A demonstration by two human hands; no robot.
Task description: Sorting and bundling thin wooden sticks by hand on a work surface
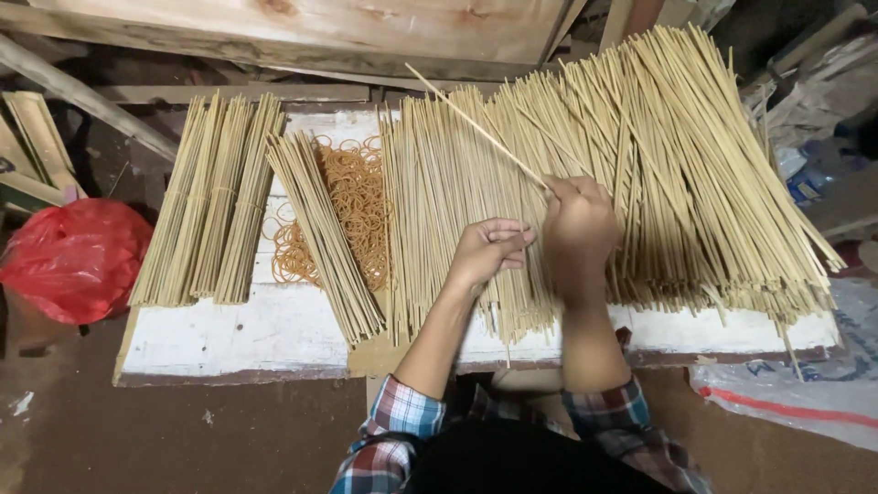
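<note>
My right hand (579, 224) pinches one thin bamboo stick (476, 126) that points up and to the left over the heap. My left hand (489, 249) rests beside it, fingers curled around a small bunch of sticks (512, 311) lying on the board. Both hands sit on a wide loose heap of pale bamboo sticks (677, 174) that covers the right half of a white painted board (274, 334).
Tied stick bundles (215, 201) lie at the board's left, one slanted bundle (325, 233) next to a pile of orange rubber bands (357, 206). A red plastic bag (73, 256) sits on the floor at left. Wooden planks (320, 32) stand behind; plastic sheeting (796, 393) lies at right.
</note>
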